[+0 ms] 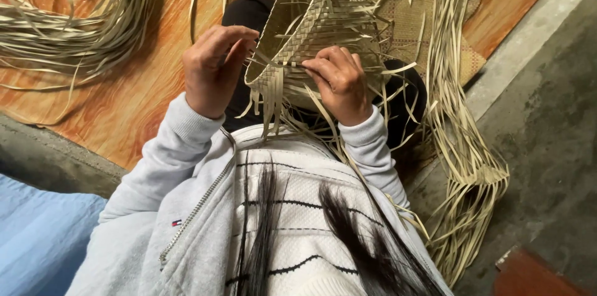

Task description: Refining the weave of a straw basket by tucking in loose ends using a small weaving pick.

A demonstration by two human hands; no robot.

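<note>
Half-woven pale straw basket point(311, 22) held above lap, loose strips dangling. Left hand point(214, 69) curled, fingers pinching strips at rim; right hand point(341, 81) closed on woven wall. Likely light, pliable, easily frayed; best gripped at tight-woven rim.

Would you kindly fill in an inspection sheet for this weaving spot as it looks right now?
Surface: orange patterned mat on a grey concrete floor.
Job's things: half-woven straw basket, loose strip ends sticking out along its rim.
Clutter: bundle of straw strips upper left; another strip bundle at right.
Grippers: left hand pinches strips at the basket's rim; right hand presses on the weave.
Cables: nothing seen.
Surroundings: blue fabric lower left; woven mat under the basket.
</note>
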